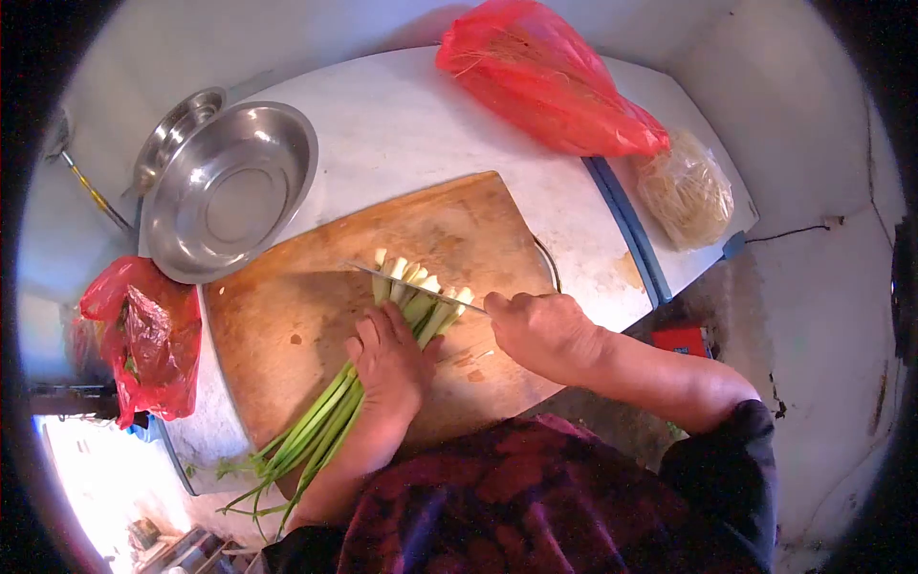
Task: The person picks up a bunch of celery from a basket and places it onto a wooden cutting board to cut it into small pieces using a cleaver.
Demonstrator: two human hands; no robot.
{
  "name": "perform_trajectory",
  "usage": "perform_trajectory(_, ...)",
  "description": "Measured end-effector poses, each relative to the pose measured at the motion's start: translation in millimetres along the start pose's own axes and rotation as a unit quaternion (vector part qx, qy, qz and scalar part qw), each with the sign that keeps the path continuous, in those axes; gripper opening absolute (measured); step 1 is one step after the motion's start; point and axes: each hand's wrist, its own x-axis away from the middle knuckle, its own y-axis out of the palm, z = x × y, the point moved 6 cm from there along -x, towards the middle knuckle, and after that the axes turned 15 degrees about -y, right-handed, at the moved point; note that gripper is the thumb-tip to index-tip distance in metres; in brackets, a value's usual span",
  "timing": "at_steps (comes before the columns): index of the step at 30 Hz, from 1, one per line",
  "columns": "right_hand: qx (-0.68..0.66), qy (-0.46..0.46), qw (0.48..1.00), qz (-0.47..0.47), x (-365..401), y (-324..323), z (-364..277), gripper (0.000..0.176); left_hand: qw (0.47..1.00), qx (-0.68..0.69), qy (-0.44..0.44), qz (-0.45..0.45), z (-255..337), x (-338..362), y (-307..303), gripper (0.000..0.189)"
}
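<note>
A bundle of green stalks (pixel 320 421) with pale ends lies on the wooden cutting board (pixel 316 287), its thin leaves hanging over the near left edge. My left hand (pixel 390 359) presses down on the bundle just below the pale ends, fingers curled over the stalks. In my right hand (pixel 540 335) is the handle of a knife (pixel 421 288), closed in my fist. The thin blade lies across the stalks near their pale ends, just beyond my left fingertips.
Two steel bowls (pixel 234 191) overlap at the back left. A red plastic bag (pixel 158 335) sits left of the board, and a larger red bag (pixel 545 77) at the back. Right of that is a clear bag of pale strands (pixel 686 191).
</note>
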Motion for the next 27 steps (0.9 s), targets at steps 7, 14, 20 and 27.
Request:
perform_trajectory(7,0.011,0.028,0.998,0.056,0.0,31.3,-8.5,0.019,0.999,-0.032,0.017,0.027,2.0,3.7,1.3,0.082)
perform_trajectory(14,-0.077,0.034,0.972,0.218,35.1,14.3,-0.7,0.011,0.996,0.066,-0.007,0.055,-5.4,6.9,-6.3,0.091)
perform_trajectory(20,-0.081,0.063,0.990,0.094,65.1,3.8,-28.6,0.013,0.975,0.169,-0.020,0.145,-12.0,8.4,-11.4,0.095)
perform_trajectory(27,0.094,0.003,0.993,0.067,58.2,14.7,-41.5,0.009,0.994,0.082,-0.037,0.063,-18.6,9.3,4.9,0.098)
